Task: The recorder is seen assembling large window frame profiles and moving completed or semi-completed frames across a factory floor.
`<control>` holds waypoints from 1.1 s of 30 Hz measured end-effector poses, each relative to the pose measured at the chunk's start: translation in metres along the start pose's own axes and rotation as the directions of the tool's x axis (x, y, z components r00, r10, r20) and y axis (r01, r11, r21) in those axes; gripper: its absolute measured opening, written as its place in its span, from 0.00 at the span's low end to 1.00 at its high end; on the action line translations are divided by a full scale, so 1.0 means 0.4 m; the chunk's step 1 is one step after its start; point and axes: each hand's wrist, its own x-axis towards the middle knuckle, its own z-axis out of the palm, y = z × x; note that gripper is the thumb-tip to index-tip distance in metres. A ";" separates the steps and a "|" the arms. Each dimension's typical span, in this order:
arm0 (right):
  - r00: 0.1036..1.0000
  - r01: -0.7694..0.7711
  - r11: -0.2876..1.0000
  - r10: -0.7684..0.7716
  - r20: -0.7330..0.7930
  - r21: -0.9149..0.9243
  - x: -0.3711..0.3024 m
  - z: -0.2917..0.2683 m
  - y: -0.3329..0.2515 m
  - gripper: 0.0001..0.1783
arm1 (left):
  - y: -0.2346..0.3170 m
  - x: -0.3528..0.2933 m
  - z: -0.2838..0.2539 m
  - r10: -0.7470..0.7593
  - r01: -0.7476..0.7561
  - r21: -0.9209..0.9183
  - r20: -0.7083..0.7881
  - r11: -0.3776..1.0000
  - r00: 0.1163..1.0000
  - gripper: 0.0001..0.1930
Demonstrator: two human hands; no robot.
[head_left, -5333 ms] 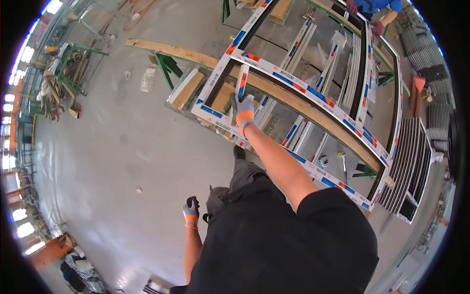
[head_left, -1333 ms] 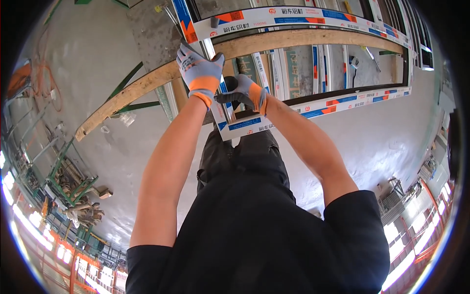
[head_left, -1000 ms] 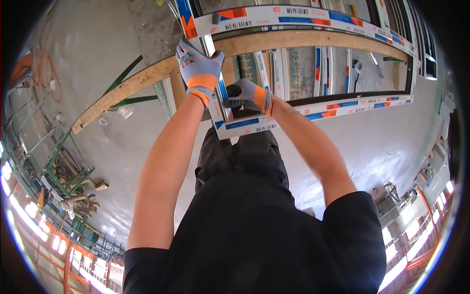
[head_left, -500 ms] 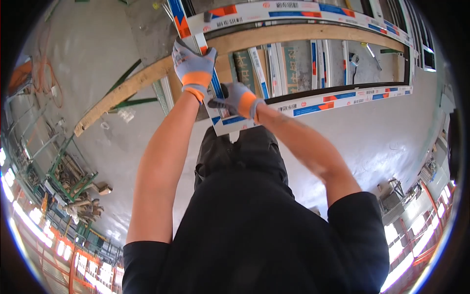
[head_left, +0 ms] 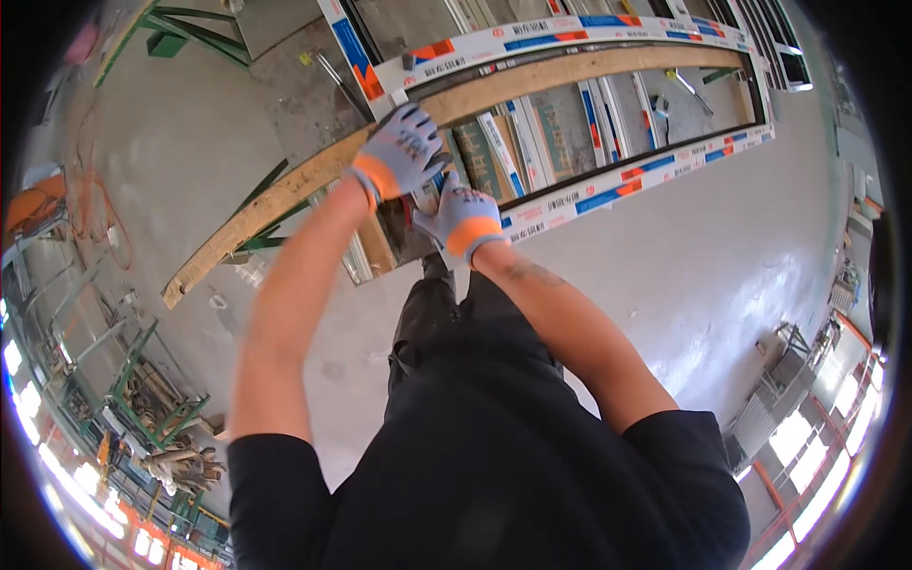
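A long frame (head_left: 546, 217), looking like a window or door frame, lies across a wooden beam (head_left: 532, 72). White film with blue and orange patches covers its rails. Both my hands wear grey gloves with orange cuffs. At the frame's left end my left hand (head_left: 399, 152) is closed over its side piece, palm down. Just to the right and nearer to me, my right hand (head_left: 463, 217) grips the near-left corner, thumb pointing left. The two gloves nearly meet and hide most of that corner. My left fingers are slightly blurred.
Beneath the frame lie several film-wrapped strips (head_left: 594, 119) and a tool with a long shaft (head_left: 692, 92). A green metal stand (head_left: 195, 28) is at the far left. An orange hose (head_left: 90, 214) lies on the grey floor (head_left: 655, 304).
My left hand has come down toward my right hand along the frame's left end. My right hand has turned, its thumb now pointing left at the corner. The view has shifted.
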 end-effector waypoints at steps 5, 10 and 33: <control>0.990 -0.062 0.998 0.058 -0.132 -0.031 -0.009 0.052 -0.023 0.42 | -0.045 0.022 0.034 0.339 -0.372 -0.040 0.510 0.928 0.791 0.17; 0.984 -0.059 0.998 0.057 -0.170 -0.012 0.008 0.074 -0.026 0.38 | -0.078 -0.002 0.069 0.391 -0.420 -0.015 0.394 0.907 0.832 0.16; 0.982 -0.019 0.999 0.010 -0.188 -0.047 0.015 0.041 -0.047 0.38 | -0.073 0.000 0.041 0.455 -0.482 -0.042 0.407 0.875 0.792 0.11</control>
